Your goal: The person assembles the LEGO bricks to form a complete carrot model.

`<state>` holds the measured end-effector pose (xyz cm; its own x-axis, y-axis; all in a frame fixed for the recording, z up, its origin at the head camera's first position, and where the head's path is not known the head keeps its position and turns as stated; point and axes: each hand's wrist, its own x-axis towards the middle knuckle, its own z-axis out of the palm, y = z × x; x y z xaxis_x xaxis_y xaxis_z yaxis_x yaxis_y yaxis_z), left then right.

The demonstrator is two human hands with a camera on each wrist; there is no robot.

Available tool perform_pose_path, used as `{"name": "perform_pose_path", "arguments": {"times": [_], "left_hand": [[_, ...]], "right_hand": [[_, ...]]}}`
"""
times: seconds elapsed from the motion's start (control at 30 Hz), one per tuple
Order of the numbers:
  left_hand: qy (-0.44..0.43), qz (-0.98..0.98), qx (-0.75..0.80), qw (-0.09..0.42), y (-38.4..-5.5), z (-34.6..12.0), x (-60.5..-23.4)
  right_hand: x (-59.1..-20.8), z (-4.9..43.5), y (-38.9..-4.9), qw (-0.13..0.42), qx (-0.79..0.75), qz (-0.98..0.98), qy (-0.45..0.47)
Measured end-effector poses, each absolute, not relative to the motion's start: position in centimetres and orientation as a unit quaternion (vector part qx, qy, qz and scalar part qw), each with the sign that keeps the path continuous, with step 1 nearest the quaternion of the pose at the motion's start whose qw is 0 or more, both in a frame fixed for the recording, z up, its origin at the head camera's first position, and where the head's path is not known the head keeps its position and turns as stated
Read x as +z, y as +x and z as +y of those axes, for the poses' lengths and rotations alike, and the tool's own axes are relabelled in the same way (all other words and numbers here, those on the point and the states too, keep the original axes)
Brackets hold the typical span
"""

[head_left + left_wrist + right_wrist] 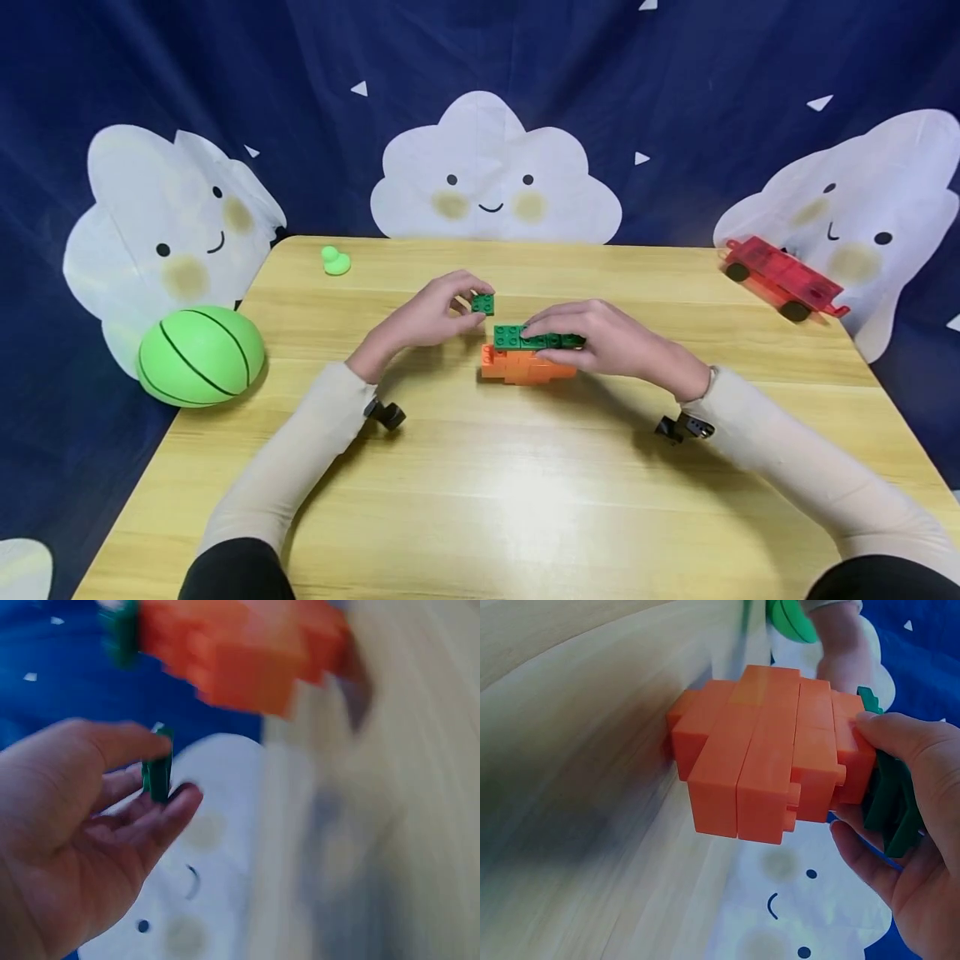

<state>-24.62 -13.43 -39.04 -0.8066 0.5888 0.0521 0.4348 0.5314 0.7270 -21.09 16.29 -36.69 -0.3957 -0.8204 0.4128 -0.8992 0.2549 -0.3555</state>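
My left hand (437, 310) pinches a small green building brick (483, 304) between thumb and fingers, left of and beyond a brick build. The orange brick build (528, 367) has stepped sides and stands on the table. Along its top runs a row of green bricks (507, 337) that sticks out past the orange at one end. My right hand (611, 337) grips the build at its top, thumb on the near side and fingers behind. In the left wrist view the small green brick (157, 769) is held by its edges, apart from the orange bricks (240, 652).
A green ball (201, 357) with black lines sits at the table's left edge. A small green duck (335, 261) stands at the back left. At the back right is a red toy wagon (785, 277). Behind the wooden table (450, 500) hangs a blue cloud-print curtain (315, 125).
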Motion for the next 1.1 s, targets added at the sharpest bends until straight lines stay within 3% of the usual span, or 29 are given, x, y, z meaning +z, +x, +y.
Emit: {"name": "perform_pose_path", "arguments": {"times": [0.33,1.1], "left_hand": [[0.364,0.823,0.428,0.088,-20.5,-13.0,-35.8],[0.367,0.825,0.426,0.060,-19.7,-12.4,-36.4]], "right_hand": [[-36.7,16.3,-21.1,0.073,0.282,-0.787,0.544],[-36.8,16.0,-21.1,0.059,0.287,-0.795,0.531]]}}
